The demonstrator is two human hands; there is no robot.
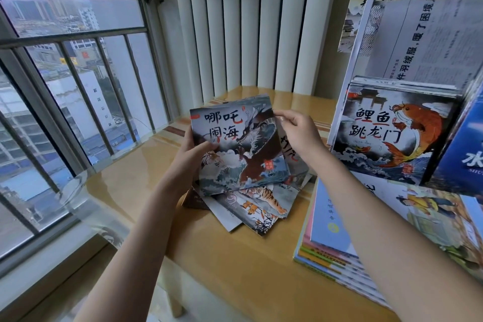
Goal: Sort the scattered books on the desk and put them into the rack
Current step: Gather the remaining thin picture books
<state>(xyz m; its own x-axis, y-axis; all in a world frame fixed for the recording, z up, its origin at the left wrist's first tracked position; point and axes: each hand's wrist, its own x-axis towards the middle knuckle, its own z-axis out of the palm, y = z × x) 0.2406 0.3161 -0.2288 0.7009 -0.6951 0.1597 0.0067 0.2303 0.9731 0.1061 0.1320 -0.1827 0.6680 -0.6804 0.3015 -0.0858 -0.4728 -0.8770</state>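
Your left hand [192, 158] grips the left edge of a thin picture book with a grey-blue dragon-and-waves cover [239, 144], thumb lying across the front of the cover and fingers curled behind it. Your right hand [300, 131] pinches the same book's upper right corner between thumb and fingertips. The book is lifted and tilted toward you, above the centre of the glossy yellow wooden desk [235, 269].

Directly beneath it, toward six o'clock, lies a loose, fanned pile of thin books; the top one you can see has a striped orange tiger on a pale cover [264, 206]. Another cover with black brush lettering [290, 154] peeks out just at three o'clock of the dragon book, partly behind your right hand.

At four o'clock from the pile, a flat stack of larger books with a light blue cover on top [329, 222] sits on the desk, its coloured spines facing you; your right forearm crosses over it.

At three o'clock stands the white metal book rack [363, 21], with a book showing an orange carp leaping over waves [392, 136] upright in its lower tier, facing outward. A dark blue book [465, 144] leans just to the carp book's right. A white printed sheet with black text [428, 39] stands in the tier above.

At nine o'clock is a barred window [78, 91].
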